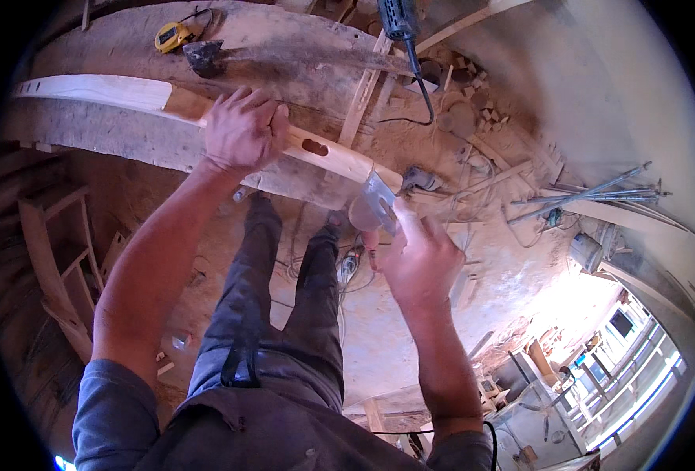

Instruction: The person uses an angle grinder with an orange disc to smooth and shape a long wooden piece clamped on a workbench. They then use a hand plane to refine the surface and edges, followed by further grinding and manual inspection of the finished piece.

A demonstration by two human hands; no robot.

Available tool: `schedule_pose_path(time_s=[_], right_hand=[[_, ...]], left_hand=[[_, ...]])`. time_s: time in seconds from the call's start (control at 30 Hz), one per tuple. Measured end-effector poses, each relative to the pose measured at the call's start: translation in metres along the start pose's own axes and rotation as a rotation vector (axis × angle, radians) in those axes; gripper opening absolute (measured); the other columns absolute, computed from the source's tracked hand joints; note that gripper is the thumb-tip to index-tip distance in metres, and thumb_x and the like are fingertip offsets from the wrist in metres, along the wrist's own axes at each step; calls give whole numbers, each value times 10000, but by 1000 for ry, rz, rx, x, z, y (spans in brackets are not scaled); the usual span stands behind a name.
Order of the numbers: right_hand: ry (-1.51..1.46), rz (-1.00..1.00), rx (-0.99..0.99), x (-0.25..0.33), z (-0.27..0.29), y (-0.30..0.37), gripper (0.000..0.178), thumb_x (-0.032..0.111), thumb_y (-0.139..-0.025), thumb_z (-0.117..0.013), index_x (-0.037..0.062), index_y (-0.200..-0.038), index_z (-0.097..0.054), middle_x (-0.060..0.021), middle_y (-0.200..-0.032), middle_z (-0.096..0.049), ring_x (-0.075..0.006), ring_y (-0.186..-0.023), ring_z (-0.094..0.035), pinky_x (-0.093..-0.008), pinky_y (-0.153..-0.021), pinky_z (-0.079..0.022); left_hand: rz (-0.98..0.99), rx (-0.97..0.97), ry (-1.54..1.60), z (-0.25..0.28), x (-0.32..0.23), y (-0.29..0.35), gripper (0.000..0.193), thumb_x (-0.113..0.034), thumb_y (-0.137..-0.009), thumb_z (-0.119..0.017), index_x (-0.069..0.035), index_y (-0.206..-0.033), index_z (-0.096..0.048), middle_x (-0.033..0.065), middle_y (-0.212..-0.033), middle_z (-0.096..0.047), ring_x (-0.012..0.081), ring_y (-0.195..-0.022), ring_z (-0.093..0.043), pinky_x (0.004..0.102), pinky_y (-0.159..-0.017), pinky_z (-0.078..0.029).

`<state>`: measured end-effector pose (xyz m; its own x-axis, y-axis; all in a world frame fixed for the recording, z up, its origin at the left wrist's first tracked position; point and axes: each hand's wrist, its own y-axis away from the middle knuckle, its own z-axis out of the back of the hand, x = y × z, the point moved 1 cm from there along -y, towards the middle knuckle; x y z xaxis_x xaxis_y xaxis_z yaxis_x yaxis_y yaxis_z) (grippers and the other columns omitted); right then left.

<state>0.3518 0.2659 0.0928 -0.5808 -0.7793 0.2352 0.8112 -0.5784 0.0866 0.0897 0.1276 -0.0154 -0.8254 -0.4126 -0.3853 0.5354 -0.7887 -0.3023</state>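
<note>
Left hand (244, 129) clasped over a pale wooden bar (340, 159), right hand (422, 251) holding a flat metal blade (379, 200) to its near end.
Through the head view I see the bar lying along a dusty grey slab (300, 78), an oblong slot (314, 147) showing just right of the left hand. Beyond it, I make out a yellow tape measure (173, 37) near a dark block (204, 57); metal rods (599, 194) lie well off to the right.

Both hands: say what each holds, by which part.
Right hand: a metal blade, by its lower right side. Left hand: over the wooden bar, beside its slot; any grip underneath is hidden.
</note>
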Motion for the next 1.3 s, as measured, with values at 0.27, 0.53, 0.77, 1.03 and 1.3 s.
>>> schedule_pose_path(time_s=[0.27,0.53,0.77,1.03,1.3], right_hand=[[-442,-194,-245,-9,9,-28,298,-1,-858,-742,101,-1134,-785,-108,-922,-732,-246,-784,-731,-384,-691,-579],[-1258,-539,-1017,1,-45,-37,154,-17,-944,-750,-9,-1090,-702,-117,-1038,-735,-169,-931,-694,-306,-834,-573],[-2057,-331,-779,-11,-80,-60,277,276,-1049,-666,38,-1183,-618,-171,-929,-697,-331,-866,-672,-548,-843,-559],[-1996,-429,-937,-6,-74,-63,297,360,-1068,-631,66,-1064,-585,-81,-788,-547,-232,-675,-493,-445,-634,-452],[-1954,-464,-895,0,-80,-72,330,387,-1062,-663,68,-1076,-581,-54,-735,-492,-213,-632,-475,-415,-645,-434]], left_hand=[[50,96,1,3,0,-6,285,-248,-954,-653,-84,-723,-678,85,-774,-643,334,-776,-638,489,-708,-540],[-106,75,-33,1,2,-23,303,-254,-972,-682,-82,-723,-666,85,-793,-628,345,-845,-621,453,-696,-533],[-141,46,-44,-2,4,-19,324,-270,-994,-669,-89,-725,-658,88,-767,-630,330,-781,-625,446,-688,-528],[-65,63,-50,-2,4,-17,327,-262,-990,-669,-91,-713,-647,81,-728,-637,330,-717,-651,458,-635,-530],[-67,61,-29,-1,4,-19,283,-243,-974,-668,-94,-736,-641,81,-719,-622,327,-705,-641,458,-623,-521]])
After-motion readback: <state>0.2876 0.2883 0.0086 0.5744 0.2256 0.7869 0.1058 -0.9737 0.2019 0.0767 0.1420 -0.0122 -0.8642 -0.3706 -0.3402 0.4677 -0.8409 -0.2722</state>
